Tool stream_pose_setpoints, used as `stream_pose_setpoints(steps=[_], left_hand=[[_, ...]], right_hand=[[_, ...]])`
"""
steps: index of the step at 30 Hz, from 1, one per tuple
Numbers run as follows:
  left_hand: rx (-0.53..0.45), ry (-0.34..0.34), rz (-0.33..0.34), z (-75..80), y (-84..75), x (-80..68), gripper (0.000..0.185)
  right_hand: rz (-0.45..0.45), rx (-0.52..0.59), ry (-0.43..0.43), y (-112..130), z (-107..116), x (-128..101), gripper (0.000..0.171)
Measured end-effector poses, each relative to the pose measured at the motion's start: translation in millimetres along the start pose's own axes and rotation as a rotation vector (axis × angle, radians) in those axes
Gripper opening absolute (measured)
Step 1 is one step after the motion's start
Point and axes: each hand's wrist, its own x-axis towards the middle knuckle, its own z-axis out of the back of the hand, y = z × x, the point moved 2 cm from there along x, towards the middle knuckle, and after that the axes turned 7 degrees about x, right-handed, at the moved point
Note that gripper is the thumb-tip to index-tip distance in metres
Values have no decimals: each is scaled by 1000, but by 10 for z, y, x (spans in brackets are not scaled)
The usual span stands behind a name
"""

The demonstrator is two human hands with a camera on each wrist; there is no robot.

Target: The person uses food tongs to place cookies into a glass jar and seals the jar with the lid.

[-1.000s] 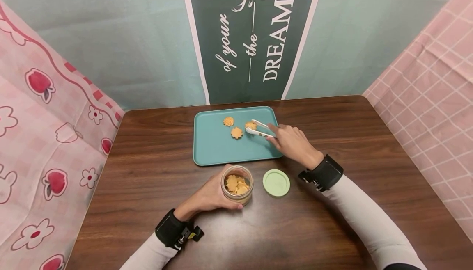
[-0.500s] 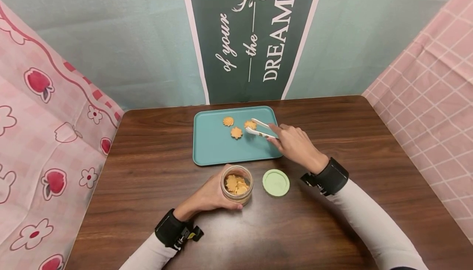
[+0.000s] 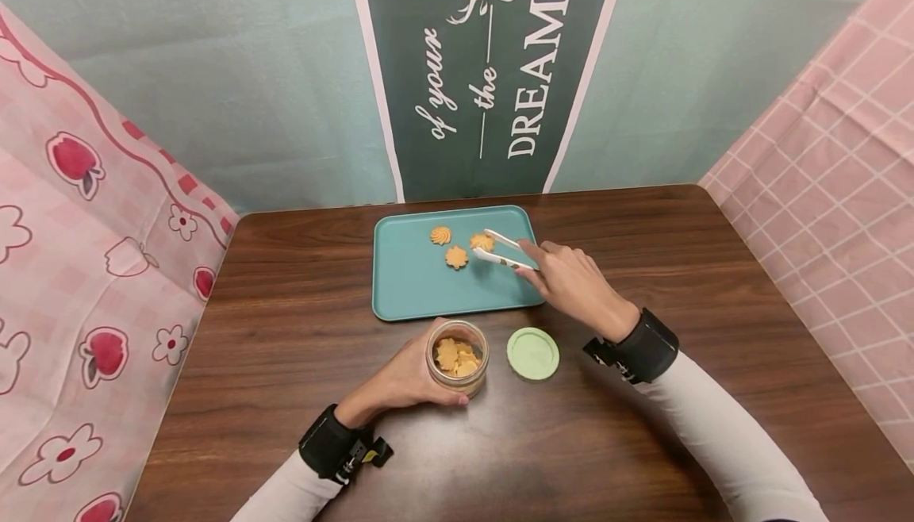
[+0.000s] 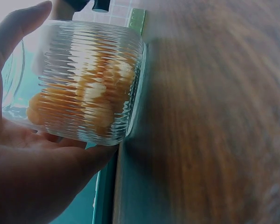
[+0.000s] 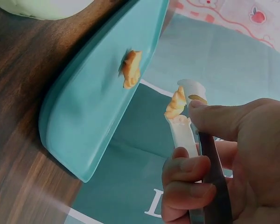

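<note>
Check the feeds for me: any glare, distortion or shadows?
Head: pale glare on the table, low centre; left wrist: top left washed out, ribbed jar warping the cookies inside; right wrist: soft shadow on the tray beside a single cookie.

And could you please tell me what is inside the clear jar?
The clear jar holds golden cookies, visible through its open top and ribbed side. Upper ones partly cover those below, so their number cannot be told.

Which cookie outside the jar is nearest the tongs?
The rightmost cookie, at the tips of the tongs; the other two lie farther left on the tray.
</note>
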Motion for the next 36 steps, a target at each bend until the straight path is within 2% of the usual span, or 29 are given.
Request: stream_pose_setpoints(steps=[9,23,31,36], left_hand=[[9,0,25,-13,-5,-6,90],[21,0,30,-4,-13,-7,89],[15,-3,10,5,-13,3,87],[8,-1,25,3,-29,2,88]], right_hand=[[3,-1,0,37,48,-66,51],[35,2,-11,154,106,-129,49],[68,-4,-39,230,159,-151,47],[90,-7,-50,272,189,-173,48]])
